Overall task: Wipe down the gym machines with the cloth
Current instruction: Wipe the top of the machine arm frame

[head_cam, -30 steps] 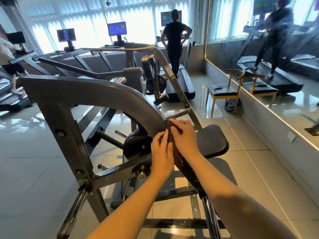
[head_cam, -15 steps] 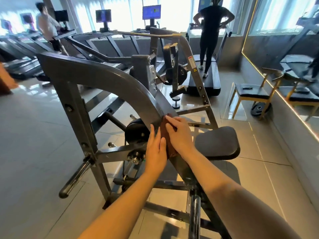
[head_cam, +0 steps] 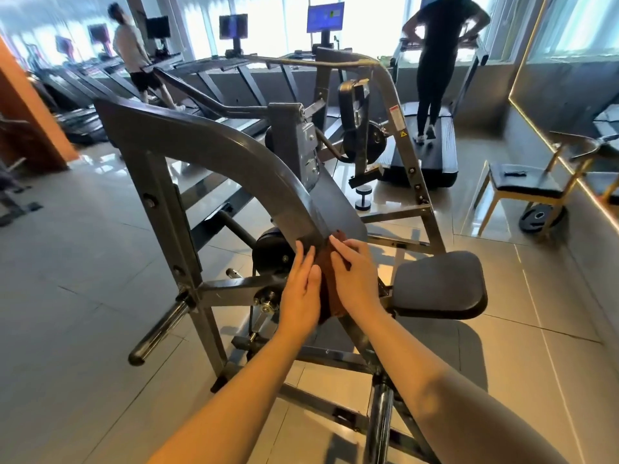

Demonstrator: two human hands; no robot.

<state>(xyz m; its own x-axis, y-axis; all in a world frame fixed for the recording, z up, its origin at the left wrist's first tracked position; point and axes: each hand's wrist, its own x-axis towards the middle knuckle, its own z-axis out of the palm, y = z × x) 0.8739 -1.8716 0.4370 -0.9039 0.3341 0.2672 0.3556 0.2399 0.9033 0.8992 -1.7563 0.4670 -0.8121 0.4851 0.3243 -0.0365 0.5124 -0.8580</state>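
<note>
A dark brown cloth lies wrapped over the sloping grey steel arm of a plate-loaded gym machine. My left hand lies flat with straight fingers against the arm's left side, at the cloth's edge. My right hand presses on the cloth from the right, fingers spread and nearly straight. Most of the cloth is hidden between and under the two hands. A black padded seat sits just right of my right hand.
A chrome weight peg sticks out low on the left. One person walks on a treadmill behind the machine, another stands at the far left. A wooden chair and a weight plate stand by the mirrored wall on the right.
My view has swung left and pulled back from the machine. Both hands stay on the cloth at the same spot on the arm, fingers now a bit straighter.
</note>
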